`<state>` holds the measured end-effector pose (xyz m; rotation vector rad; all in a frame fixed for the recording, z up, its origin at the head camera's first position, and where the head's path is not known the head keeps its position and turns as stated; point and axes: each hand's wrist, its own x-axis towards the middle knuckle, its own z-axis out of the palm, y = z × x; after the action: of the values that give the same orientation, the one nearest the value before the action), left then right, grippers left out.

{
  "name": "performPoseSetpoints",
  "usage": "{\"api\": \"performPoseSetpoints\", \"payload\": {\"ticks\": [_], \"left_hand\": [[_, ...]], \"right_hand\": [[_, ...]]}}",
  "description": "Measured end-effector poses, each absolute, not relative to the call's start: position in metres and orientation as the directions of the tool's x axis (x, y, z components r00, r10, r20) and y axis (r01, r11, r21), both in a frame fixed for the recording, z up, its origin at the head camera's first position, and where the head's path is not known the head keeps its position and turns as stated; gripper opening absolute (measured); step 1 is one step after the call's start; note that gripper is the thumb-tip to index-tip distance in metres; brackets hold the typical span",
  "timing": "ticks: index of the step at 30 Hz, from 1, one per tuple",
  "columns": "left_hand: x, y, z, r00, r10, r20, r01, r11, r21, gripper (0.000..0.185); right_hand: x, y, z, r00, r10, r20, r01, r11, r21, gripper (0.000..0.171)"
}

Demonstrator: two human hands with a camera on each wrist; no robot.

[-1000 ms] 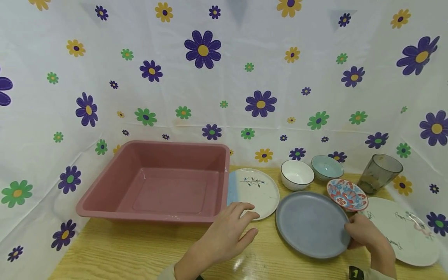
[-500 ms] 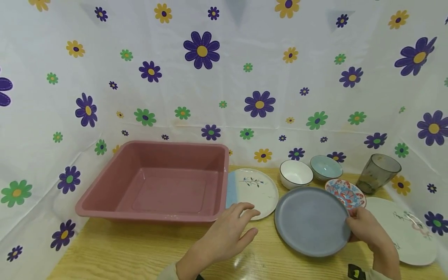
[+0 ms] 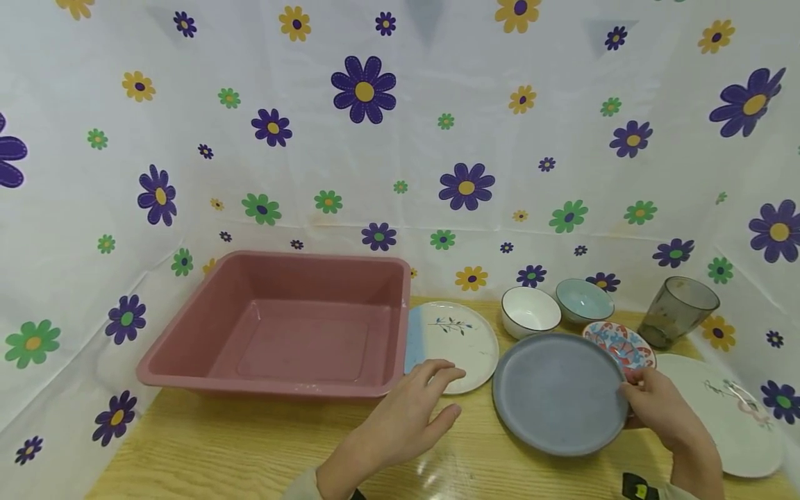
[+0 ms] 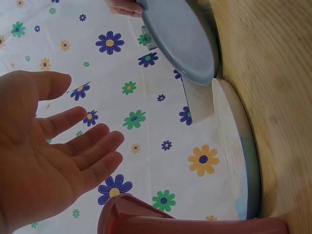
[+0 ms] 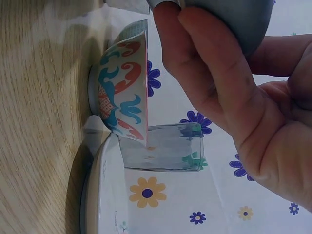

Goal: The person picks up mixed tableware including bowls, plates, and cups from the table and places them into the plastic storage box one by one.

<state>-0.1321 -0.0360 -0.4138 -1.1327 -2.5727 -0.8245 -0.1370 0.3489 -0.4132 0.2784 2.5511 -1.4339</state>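
Note:
My right hand [image 3: 659,410] pinches the right rim of a round grey plate [image 3: 559,396], thumb on top and fingers beneath. In the left wrist view the grey plate [image 4: 180,36] slants, its right side raised above the table. My left hand [image 3: 409,417] hovers with relaxed, spread fingers in front of a white plate [image 3: 462,347] with a blue band and a leaf sprig; nothing is in its palm. The right wrist view shows a red-and-blue patterned bowl [image 5: 124,90] below and beside my right fingers [image 5: 214,53].
At the left stands a big pink basin [image 3: 300,340]. A white bowl [image 3: 530,311], a light blue bowl [image 3: 584,300] and a tinted glass [image 3: 678,312] line the back right. A large white plate [image 3: 725,410] lies at far right. Flowered cloth [image 3: 400,139] walls the table.
My right hand has raised the grey plate's right side slightly, and the plate now overlaps more of the patterned bowl. The left hand has stayed nearly still.

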Motion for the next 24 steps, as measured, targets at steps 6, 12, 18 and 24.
{"api": "performPoseSetpoints", "payload": {"ticks": [6, 12, 18, 24], "left_hand": [[-0.132, -0.036, -0.414, -0.686, 0.612, 0.393, 0.726, 0.538, 0.428, 0.04], [-0.133, -0.031, -0.415, -0.702, 0.614, 0.36, 0.707, 0.546, 0.449, 0.04], [-0.136, -0.023, -0.419, -0.712, 0.625, 0.319, 0.689, 0.537, 0.486, 0.042], [-0.137, -0.02, -0.423, -0.728, 0.622, 0.288, 0.664, 0.536, 0.521, 0.042]], "right_hand": [[-0.134, 0.352, -0.411, -0.961, 0.048, -0.272, 0.262, 0.477, -0.839, 0.035], [-0.132, 0.357, -0.414, -0.96, 0.045, -0.276, 0.269, 0.418, -0.868, 0.034], [-0.131, 0.359, -0.415, -0.958, 0.051, -0.281, 0.279, 0.374, -0.885, 0.032], [-0.127, 0.363, -0.415, -0.957, 0.06, -0.284, 0.288, 0.337, -0.897, 0.038]]}}
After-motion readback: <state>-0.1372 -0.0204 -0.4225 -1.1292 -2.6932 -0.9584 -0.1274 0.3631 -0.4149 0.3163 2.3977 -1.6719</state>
